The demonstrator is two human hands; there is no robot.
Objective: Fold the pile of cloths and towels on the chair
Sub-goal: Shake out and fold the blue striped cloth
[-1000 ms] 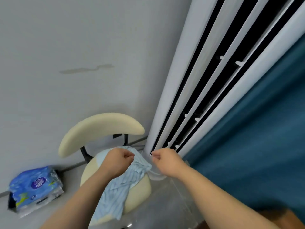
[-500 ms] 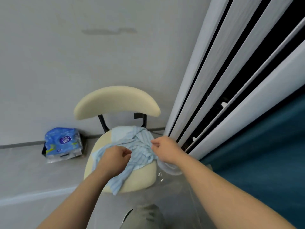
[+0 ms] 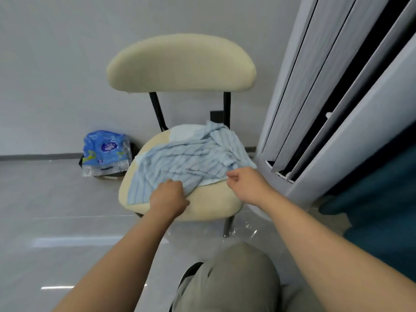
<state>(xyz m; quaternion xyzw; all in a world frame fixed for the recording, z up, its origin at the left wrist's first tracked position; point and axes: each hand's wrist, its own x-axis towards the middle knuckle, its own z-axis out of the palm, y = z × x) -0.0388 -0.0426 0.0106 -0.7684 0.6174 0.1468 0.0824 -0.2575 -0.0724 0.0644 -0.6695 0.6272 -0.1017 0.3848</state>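
A light blue striped cloth [image 3: 189, 163] lies rumpled across the cream seat of the chair [image 3: 211, 206]. Under it a paler cloth [image 3: 182, 132] shows at the back of the seat and at the front right edge. My left hand [image 3: 168, 197] grips the near edge of the striped cloth at the seat's front. My right hand [image 3: 245, 183] pinches the cloth's right front edge. Both hands sit low, close to the seat.
The chair's cream backrest [image 3: 180, 64] stands against a grey wall. A blue plastic pack [image 3: 104, 152] lies on the floor to the left. White sliding panels [image 3: 326, 97] and a teal curtain [image 3: 382, 199] rise on the right. My knee [image 3: 227, 278] is below.
The view has tilted down and moved closer to the chair. The striped cloth has been drawn out wider over the seat, with my hands further apart and nearer the front edge.
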